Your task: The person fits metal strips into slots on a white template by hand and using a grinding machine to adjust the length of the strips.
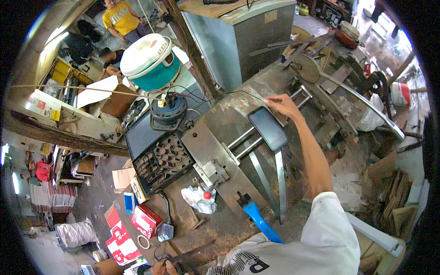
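Observation:
My right hand (282, 105) reaches forward, thumb and fingers pinched around the end of a thin black cable (243, 92). Just below those fingers lies a smartphone (268, 128), screen dark, across two metal rods (247, 150) of a bench fixture. At the lower edge my left hand (164, 268) shows only in part, its fingers closed; what they hold is hard to make out. A long dark blade-like strip (197, 250) extends from beside that hand. Nearer my body than the phone are flat metal strips (280, 188) and a blue-handled tool (262, 222).
A black case (160, 160) of metal pieces sits left of the fixture's steel plate (197, 142). A teal cooler jug (153, 68) stands behind. Red boxes (145, 220) and a mirror (165, 231) lie at left. A wooden post (192, 41) rises ahead; two people are beyond.

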`<state>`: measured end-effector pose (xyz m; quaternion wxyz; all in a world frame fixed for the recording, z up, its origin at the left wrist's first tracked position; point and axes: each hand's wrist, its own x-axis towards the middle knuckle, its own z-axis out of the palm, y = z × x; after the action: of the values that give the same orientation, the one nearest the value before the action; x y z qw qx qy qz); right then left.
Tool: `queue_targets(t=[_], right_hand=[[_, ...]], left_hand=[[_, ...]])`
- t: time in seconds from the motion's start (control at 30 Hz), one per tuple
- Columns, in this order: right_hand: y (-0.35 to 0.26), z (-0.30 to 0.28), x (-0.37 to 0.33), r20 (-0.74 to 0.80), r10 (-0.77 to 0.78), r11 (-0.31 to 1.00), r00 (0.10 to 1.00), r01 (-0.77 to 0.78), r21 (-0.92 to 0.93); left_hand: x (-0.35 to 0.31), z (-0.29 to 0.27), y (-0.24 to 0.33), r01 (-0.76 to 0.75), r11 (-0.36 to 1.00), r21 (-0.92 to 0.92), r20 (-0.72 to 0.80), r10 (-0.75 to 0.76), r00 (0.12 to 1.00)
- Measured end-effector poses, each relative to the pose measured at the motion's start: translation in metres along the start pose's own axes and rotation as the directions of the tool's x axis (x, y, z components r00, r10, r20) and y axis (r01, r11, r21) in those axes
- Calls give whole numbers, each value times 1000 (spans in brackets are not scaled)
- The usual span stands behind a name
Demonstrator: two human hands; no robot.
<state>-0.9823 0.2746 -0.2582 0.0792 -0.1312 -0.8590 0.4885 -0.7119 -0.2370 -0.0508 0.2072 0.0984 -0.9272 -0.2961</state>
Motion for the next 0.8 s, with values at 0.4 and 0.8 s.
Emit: queue_targets(t=[0.4, 0.8], right_hand=[[14, -3, 33, 320, 131, 982, 938, -79, -171], [12, -7, 31, 312, 95, 981, 945, -35, -192]], left_hand=[[9, 47, 16, 159, 984, -77, 84, -152, 985], [-23, 27, -1, 177, 984, -25, 60, -175, 983]])
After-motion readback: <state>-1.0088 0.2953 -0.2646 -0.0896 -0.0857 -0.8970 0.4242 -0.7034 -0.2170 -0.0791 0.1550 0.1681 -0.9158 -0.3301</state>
